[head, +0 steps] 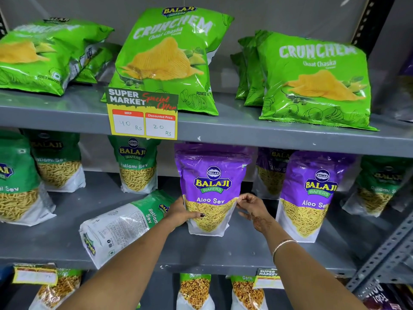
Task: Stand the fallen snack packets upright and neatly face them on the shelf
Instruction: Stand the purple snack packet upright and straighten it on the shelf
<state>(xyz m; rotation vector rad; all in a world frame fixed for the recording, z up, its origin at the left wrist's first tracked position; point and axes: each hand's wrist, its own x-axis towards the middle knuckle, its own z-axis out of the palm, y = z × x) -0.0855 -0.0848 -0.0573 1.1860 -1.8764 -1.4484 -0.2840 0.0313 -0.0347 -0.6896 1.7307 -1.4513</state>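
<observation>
A purple Aloo Sev packet (211, 184) stands upright in the middle of the grey middle shelf (212, 249). My left hand (181, 212) grips its lower left edge, thumb across the front. At its right edge, my right hand (251, 206) touches the packet with curled fingertips. A green and white Ratlami Sev packet (120, 227) lies fallen on its side just left of my left arm, its back facing up. Another purple Aloo Sev packet (310, 195) stands upright to the right.
Green Ratlami Sev packets (137, 166) stand at the back and left of the middle shelf. Crunchem chip bags (169, 61) fill the upper shelf, some at the left leaning (42, 57). A yellow price tag (143, 115) hangs from the upper shelf edge. A slotted metal upright (384, 253) rises at right.
</observation>
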